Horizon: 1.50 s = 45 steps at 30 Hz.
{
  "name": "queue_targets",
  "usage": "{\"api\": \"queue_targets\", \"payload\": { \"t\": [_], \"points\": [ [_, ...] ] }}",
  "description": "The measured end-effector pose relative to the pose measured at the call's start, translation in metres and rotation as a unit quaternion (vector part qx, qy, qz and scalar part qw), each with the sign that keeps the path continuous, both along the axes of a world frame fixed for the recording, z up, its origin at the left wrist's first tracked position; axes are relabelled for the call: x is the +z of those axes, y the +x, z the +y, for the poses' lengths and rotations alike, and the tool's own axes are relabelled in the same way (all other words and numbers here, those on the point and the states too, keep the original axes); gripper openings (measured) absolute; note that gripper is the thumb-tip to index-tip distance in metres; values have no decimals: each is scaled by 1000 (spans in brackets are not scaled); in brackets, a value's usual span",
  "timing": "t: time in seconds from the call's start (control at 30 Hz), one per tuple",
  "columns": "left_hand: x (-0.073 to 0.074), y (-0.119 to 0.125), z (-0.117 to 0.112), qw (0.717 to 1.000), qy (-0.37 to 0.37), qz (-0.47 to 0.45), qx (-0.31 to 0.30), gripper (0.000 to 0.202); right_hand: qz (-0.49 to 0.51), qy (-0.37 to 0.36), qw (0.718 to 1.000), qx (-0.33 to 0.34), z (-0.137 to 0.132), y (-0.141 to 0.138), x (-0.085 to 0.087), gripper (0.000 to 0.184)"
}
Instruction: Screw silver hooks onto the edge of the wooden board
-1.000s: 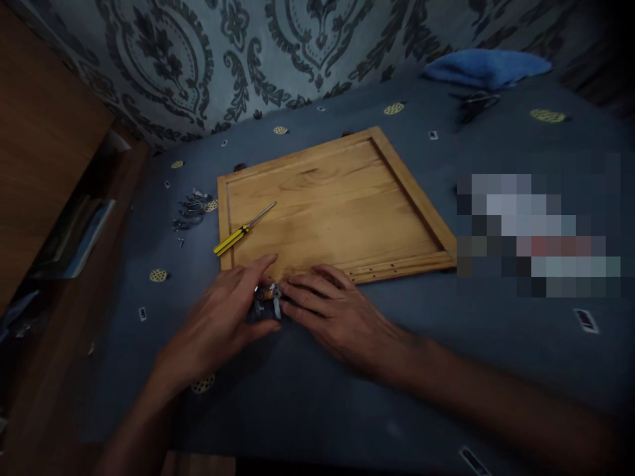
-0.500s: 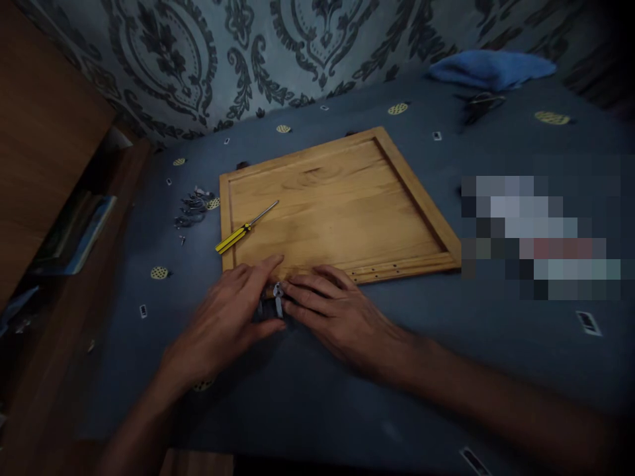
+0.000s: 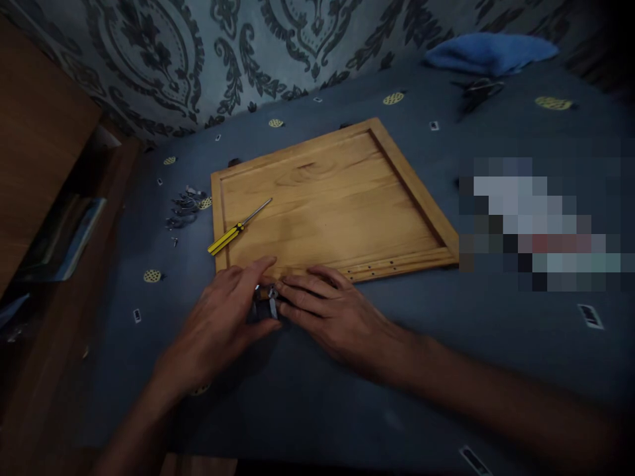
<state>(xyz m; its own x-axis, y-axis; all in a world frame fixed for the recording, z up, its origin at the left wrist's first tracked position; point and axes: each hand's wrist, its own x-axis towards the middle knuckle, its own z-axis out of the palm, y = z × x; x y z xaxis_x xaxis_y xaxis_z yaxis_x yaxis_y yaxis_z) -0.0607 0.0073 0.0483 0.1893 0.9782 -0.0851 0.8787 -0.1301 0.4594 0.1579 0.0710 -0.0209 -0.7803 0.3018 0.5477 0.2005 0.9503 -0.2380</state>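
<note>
A framed wooden panel (image 3: 337, 205) lies on the dark blue cloth, with a row of small holes along its near edge. At that edge, a small grey metal fitting (image 3: 273, 308) shows between my hands; its exact kind is unclear. My left hand (image 3: 218, 317) curls around the fitting's left side, thumb below it and fingers at the panel edge. From the right, my right hand (image 3: 332, 311) presses its fingertips together against the fitting. A yellow-and-black screwdriver (image 3: 231, 237) rests across the panel's left side, tip pointing away to the right.
Several small metal pieces (image 3: 186, 208) lie left of the panel. A blue cloth (image 3: 491, 53) and a dark item (image 3: 476, 92) are at the back right. A blurred-out object (image 3: 540, 225) is on the right. Wooden shelving (image 3: 64, 264) with books borders the left.
The view has shifted slightly, so the panel sits a little further left and higher. Both hands stay at the fitting, which appears turned slightly, with more of it visible.
</note>
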Motion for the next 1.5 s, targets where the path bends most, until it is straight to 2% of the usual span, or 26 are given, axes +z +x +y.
{"api": "queue_targets", "payload": {
  "t": [0.23, 0.73, 1.23, 1.4, 1.5],
  "points": [
    [-1, -1, 1, 1000, 11, 9, 0, 83, -9, 0, 1000, 0, 0, 0, -1, 25],
    [-4, -2, 0, 1000, 16, 13, 0, 77, -30, -20, 999, 21, 1, 2, -1, 23],
    [-3, -3, 0, 1000, 18, 10, -5, 74, -34, -8, 999, 15, 2, 2, 4, 21],
    [4, -11, 1, 998, 17, -50, -30, 72, -39, -18, 999, 20, 2, 1, 2, 25],
    [13, -18, 2, 997, 35, -70, 17, 56, -34, -18, 999, 17, 2, 1, 2, 26]
  ]
}}
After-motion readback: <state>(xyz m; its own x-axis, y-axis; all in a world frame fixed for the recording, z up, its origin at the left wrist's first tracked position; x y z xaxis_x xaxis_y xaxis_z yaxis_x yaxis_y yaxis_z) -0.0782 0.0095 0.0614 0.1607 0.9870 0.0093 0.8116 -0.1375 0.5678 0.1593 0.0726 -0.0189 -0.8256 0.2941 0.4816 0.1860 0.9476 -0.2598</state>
